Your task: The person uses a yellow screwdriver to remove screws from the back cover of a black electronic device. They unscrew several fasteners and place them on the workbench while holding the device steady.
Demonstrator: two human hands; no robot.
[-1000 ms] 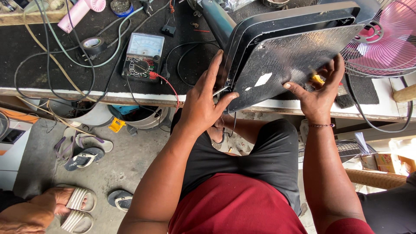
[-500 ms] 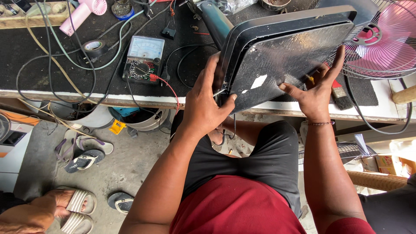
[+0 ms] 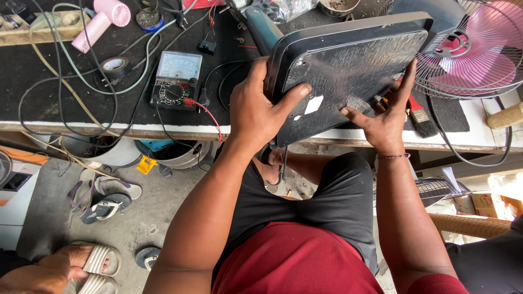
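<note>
A flat dark grey appliance with a rounded rim [image 3: 348, 65] stands tilted on the front of the black-topped workbench [image 3: 49, 76], its scuffed underside toward me. My left hand [image 3: 259, 111] grips its left edge, thumb across the underside near a white sticker. My right hand [image 3: 384, 117] presses on its lower right edge with fingers spread, and a yellow-handled tool shows beside those fingers.
An analogue multimeter [image 3: 177, 81] with red and black leads, a roll of black tape [image 3: 115, 66], a pink hair dryer [image 3: 103, 22] and loose cables lie at left. A pink fan [image 3: 474, 51] and a paintbrush [image 3: 419, 114] are at right. Sandals and another person's foot [image 3: 81, 258] are on the floor.
The appliance has tipped more upright and shifted slightly left. My right hand slid lower along its right edge, and my left thumb moved onto the underside.
</note>
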